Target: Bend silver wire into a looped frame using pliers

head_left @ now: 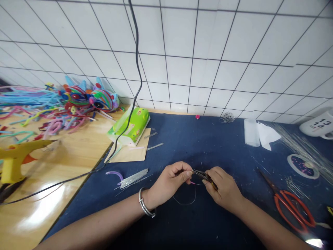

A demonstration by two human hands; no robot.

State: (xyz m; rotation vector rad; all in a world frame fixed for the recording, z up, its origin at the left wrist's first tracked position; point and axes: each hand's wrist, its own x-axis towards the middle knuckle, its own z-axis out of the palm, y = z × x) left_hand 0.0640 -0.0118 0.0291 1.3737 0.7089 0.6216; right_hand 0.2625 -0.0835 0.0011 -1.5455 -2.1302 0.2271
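Over the dark blue mat (179, 142), my left hand (174, 178) pinches a thin wire (187, 204) between thumb and fingertips. A loop of that wire hangs below the fingers, and a small pink piece (193, 183) shows close to them. My right hand (222, 185) is wrapped round a pair of pliers (208, 177) with dark and yellow handles. Their jaws point left and meet the wire at my left fingertips. Whether the jaws are fully closed on it is too small to tell.
Red-handled scissors (293, 208) and a round dish of beads (303, 166) lie right, beside long wires (307, 146) and a mug (317, 123). Left are cut wires (134, 178), a green tissue pack (132, 125), a yellow glue gun (15, 156) and a black cable (137, 62).
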